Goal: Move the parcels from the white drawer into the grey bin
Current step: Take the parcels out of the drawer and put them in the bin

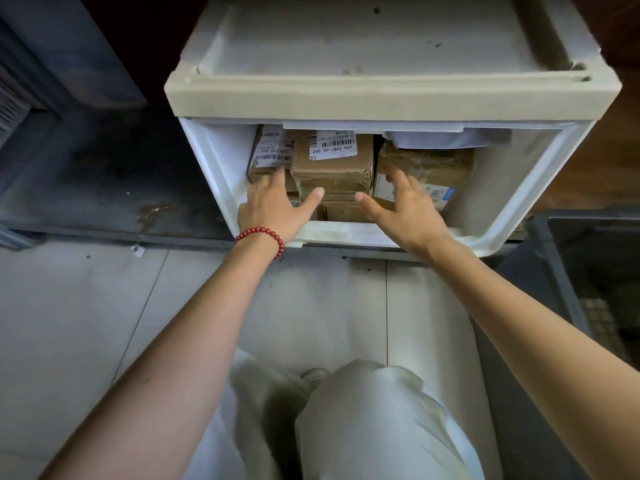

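Your left hand (the one wearing the red bead bracelet) is reaching into the white drawer, fingers spread and gripping nothing, fingertips lying against the left parcel. Your right hand is spreading just as wide, empty, over the right parcel. The middle parcel is sitting between your thumbs, with a fourth parcel lying lower in front. Four brown parcels are showing. One grey bin is standing right of the drawer.
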Action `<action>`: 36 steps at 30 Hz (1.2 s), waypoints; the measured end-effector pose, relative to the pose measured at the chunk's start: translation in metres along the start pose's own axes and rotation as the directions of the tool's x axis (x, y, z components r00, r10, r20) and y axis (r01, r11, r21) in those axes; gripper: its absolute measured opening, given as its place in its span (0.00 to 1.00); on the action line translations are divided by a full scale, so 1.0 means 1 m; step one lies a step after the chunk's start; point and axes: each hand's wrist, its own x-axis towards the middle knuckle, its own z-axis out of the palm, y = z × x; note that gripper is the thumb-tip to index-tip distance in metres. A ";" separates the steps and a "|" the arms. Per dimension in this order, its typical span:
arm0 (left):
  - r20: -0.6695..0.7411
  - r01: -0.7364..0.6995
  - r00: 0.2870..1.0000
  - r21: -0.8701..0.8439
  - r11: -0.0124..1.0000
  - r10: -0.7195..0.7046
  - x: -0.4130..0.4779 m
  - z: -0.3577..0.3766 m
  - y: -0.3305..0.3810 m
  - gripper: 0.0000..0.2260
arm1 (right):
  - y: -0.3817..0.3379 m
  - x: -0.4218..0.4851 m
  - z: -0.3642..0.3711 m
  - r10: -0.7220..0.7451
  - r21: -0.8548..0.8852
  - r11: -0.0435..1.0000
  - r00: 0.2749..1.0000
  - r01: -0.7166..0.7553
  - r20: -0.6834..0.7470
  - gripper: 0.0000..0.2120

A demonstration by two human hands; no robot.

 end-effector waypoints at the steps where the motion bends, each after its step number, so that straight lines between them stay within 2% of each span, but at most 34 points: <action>1: -0.009 0.003 1.000 -0.008 1.000 -0.003 0.004 0.003 0.002 0.37 | 0.001 0.003 0.002 0.004 0.008 1.000 1.000 -0.004 0.010 0.37; 6: -0.056 0.016 0.998 0.026 1.000 -0.015 0.015 0.008 0.010 0.40 | 0.001 0.010 0.012 0.019 0.130 0.991 1.000 -0.021 0.016 0.34; 11: 0.014 0.020 1.000 -0.298 0.954 -0.017 0.022 0.006 0.009 0.36 | -0.004 0.011 0.021 0.027 0.300 0.954 1.000 -0.022 -0.014 0.30; 16: 0.082 0.093 0.995 -0.484 0.870 -0.060 0.016 0.004 0.010 0.39 | -0.010 0.009 0.026 0.088 0.415 0.907 0.996 -0.074 -0.015 0.25; 26: 0.037 0.083 0.997 -0.515 0.853 -0.075 -0.004 -0.007 0.006 0.18 | -0.016 -0.018 0.023 0.136 0.514 0.850 0.991 -0.110 -0.012 0.23; 32: 0.064 0.111 0.994 -0.581 0.807 -0.091 -0.033 -0.015 -0.002 0.12 | -0.022 -0.046 0.018 0.111 0.530 0.841 0.993 -0.108 0.025 0.23; 36: 0.101 0.143 0.990 -0.630 0.763 -0.103 -0.062 -0.019 -0.008 0.13 | -0.024 -0.074 0.016 0.107 0.534 0.837 0.993 -0.116 0.049 0.20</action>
